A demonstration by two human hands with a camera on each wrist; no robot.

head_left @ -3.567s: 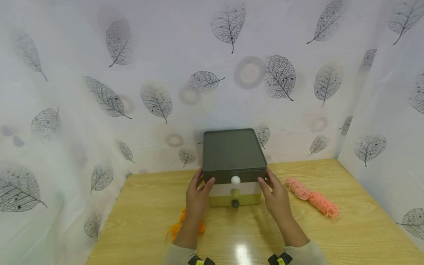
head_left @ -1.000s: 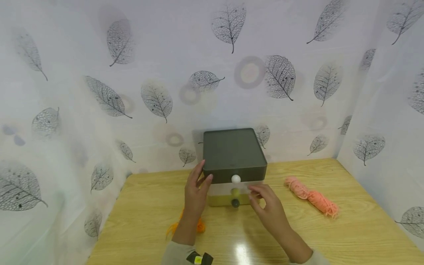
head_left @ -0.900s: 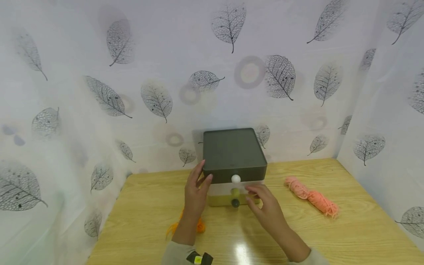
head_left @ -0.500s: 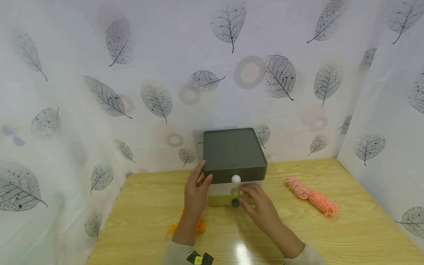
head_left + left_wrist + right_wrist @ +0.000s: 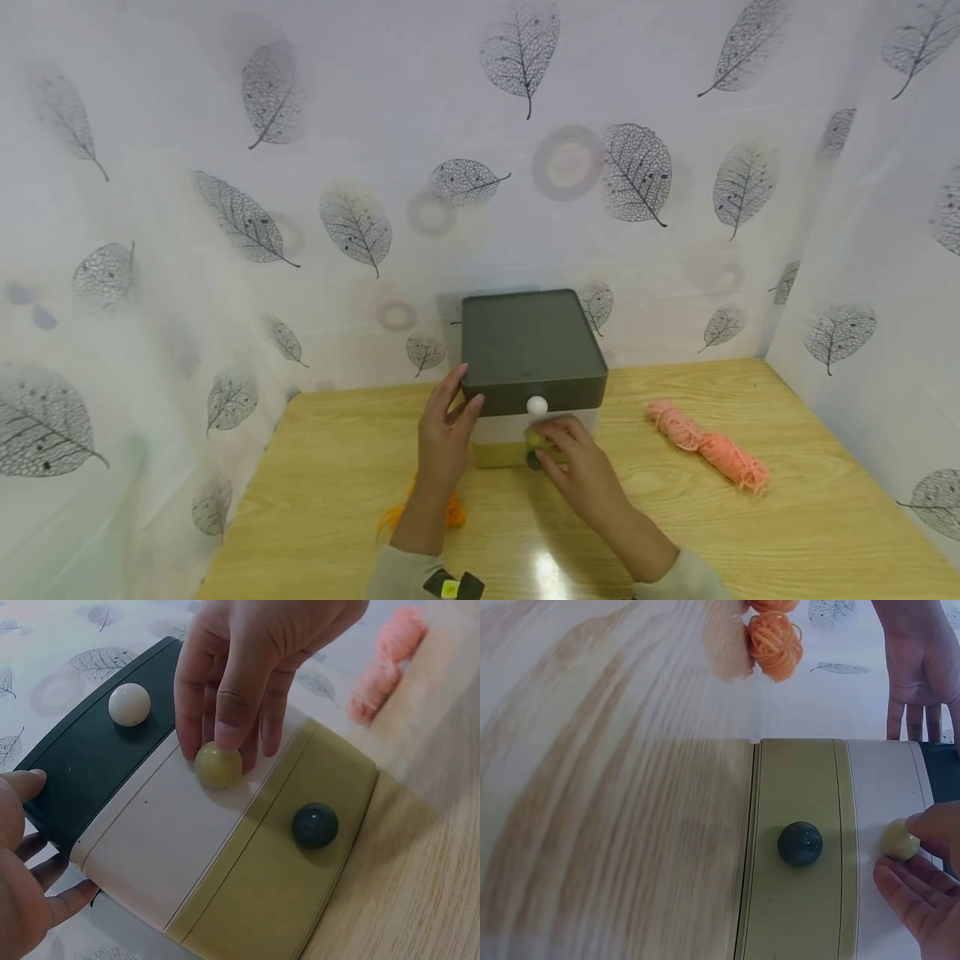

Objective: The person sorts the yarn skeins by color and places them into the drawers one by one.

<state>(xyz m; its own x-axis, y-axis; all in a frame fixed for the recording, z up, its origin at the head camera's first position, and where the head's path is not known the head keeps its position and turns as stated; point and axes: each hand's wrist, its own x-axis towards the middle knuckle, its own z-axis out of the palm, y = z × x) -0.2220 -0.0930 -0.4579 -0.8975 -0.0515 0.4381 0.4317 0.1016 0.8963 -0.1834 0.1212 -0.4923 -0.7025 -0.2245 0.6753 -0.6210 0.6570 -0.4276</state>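
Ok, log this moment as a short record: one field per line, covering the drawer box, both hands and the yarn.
box: small three-drawer box, dark grey top, white middle drawer, olive bottom drawer
knobs: white ball knob, pale yellow ball knob, dark green ball knob
right hand: fingertips pinch the pale yellow knob
left hand: flat against the box's left side
yarn: pink skein right of box; orange skein on wooden table
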